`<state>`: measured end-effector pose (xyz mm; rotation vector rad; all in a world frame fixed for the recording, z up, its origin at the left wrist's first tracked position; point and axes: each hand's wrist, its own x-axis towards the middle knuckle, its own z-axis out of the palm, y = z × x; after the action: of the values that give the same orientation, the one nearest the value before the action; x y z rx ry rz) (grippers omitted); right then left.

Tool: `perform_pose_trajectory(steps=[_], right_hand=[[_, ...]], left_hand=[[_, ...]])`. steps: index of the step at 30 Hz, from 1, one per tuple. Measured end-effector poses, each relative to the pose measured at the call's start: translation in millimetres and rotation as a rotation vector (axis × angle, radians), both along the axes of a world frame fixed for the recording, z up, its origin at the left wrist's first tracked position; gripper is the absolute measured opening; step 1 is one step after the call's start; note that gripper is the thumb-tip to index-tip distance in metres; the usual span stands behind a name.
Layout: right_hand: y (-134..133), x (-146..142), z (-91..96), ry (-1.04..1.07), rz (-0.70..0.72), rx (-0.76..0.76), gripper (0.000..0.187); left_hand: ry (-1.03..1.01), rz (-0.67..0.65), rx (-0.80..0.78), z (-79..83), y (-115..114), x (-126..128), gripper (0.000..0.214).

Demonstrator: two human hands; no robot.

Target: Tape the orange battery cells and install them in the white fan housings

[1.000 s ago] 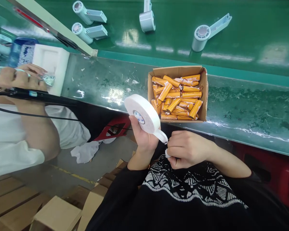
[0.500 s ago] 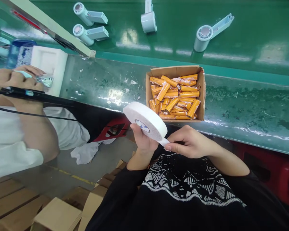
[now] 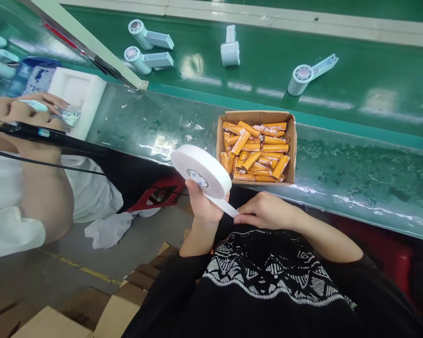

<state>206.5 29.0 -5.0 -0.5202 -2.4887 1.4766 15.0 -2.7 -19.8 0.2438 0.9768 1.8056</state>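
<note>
The left hand (image 3: 207, 209) has its grip closed around a roll of white tape (image 3: 200, 164), the thumb laid over the flat side by the printed core and the palm beneath. The right hand (image 3: 266, 211) has its grip pinched together, thumb against forefinger, on the free end of the tape strip (image 3: 225, 206), which runs straight between the two hands. The roll is held tilted at the near edge of the worktop (image 3: 341, 164), beside the near left corner of an open cardboard box (image 3: 292, 150). That box stands along the same near edge, filled with orange cylinders (image 3: 262, 149) lying at mixed angles, thin dark wires among them. Near the worktop's left end sits a white foam tray (image 3: 95, 101), with a co-worker's hand (image 3: 47, 101) touching a shiny piece there. Past the far edge, on a green surface (image 3: 264, 56), lie four pale blue handled units (image 3: 299, 80): two together at left, two spaced apart to the right.
</note>
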Motion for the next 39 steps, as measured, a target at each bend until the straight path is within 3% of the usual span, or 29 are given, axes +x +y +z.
perform_pose_trajectory(steps=[3,7,9,11,13,15,19,22,24,29,34,39], right_hand=[[24.5,10.1,19.4,-0.162,-0.087,0.227,0.049],[78.8,3.5,30.6,-0.116,-0.287,0.607,0.033],[104.7,-10.4,25.6,-0.147,-0.212,0.778,0.035],[124.5,-25.5,17.9,-0.204,-0.109,0.857,0.027],[138.2,-35.1,12.1,-0.231,-0.062,0.851,0.02],[146.5,-35.0,10.3,-0.169,-0.122,0.741,0.016],[144.5,-10.0,12.4,0.216,-0.509,0.216,0.037],[128.5,12.2,11.3,0.354,-0.58,-0.071,0.054],[117.2,22.8,9.8,0.29,-0.583,-0.039,0.056],[109.1,38.5,9.4,0.056,-0.702,0.333,0.045],[112.7,52.3,4.6,0.148,-0.682,0.268,0.05],[108.2,59.9,-7.2,0.171,-0.622,0.476,0.036]], left_hand=[[0.192,0.076,-0.022,1.4,0.3,-11.7,0.069],[0.428,0.098,-0.013,5.8,1.1,-24.6,0.072],[0.487,0.059,-0.022,8.9,2.6,-24.8,0.068],[0.507,-0.009,-0.045,11.8,3.8,-21.5,0.067],[0.514,-0.091,-0.065,13.5,3.6,-18.0,0.068],[0.533,-0.138,-0.074,13.0,1.1,-17.3,0.068],[0.636,-0.203,-0.102,9.2,-5.2,-25.4,0.059],[0.793,-0.352,-0.134,11.9,-3.7,-31.2,0.048],[0.921,-0.433,-0.124,16.9,0.5,-31.2,0.041],[1.065,-0.487,-0.027,25.6,7.9,-21.3,0.032],[1.056,-0.537,0.014,27.0,7.3,-16.8,0.033],[1.075,-0.59,-0.024,31.9,11.5,-14.6,0.036]])
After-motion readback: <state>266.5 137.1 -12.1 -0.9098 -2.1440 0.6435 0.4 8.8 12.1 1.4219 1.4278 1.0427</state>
